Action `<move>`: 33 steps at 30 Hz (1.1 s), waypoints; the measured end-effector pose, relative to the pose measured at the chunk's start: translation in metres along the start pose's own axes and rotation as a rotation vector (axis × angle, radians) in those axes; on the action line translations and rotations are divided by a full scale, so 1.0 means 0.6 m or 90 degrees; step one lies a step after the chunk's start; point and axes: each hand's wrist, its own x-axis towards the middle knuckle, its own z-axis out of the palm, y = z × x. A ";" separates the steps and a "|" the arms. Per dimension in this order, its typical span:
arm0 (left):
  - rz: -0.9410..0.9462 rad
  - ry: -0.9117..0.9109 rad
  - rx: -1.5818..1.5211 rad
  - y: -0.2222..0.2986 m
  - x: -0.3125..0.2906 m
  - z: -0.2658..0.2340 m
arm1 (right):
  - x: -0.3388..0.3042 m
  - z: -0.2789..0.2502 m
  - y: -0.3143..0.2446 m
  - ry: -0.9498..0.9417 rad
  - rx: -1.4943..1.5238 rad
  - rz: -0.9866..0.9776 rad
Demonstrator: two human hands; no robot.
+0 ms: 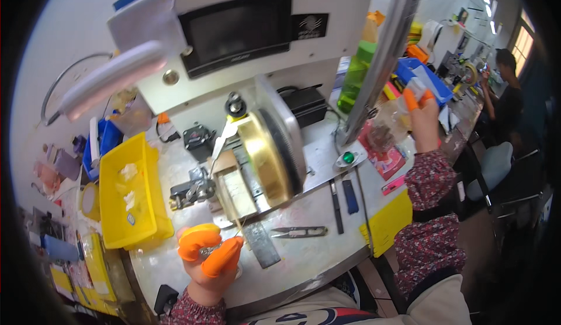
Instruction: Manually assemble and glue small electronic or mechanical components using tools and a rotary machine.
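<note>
My left hand [207, 263] is at the front of the workbench, with orange finger cots on its thumb and forefinger. Its fingers are curled inward, and whatever they hold is hidden. A thin strand [238, 225] runs between the thumb and the machine's small metal trough [235, 193]. Beside the trough stands a brass-coloured wheel [264, 158]. Out to the right, my right hand [423, 123] reaches over the bench with orange-capped fingers stretched and apart. Next to it lies a clear plastic bag [387, 127] on a pink-red packet [383, 158].
A yellow bin [131, 231] with white scraps stands left of the machine. Tweezers [301, 231], a dark flat bar [262, 246] and a knife-like tool [336, 208] lie in front. A metal post [383, 56] rises between the machine and my right hand. Another person [502, 94] sits far right.
</note>
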 end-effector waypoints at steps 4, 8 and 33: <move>0.021 -0.021 0.007 -0.011 -0.001 0.009 | -0.053 0.007 -0.095 0.204 -0.133 -0.126; 0.045 -0.024 -0.012 -0.015 0.006 0.005 | -0.178 0.019 -0.160 0.174 0.150 -0.311; 0.044 -0.103 -0.013 -0.016 0.001 -0.008 | -0.375 -0.009 -0.193 -0.429 0.437 0.119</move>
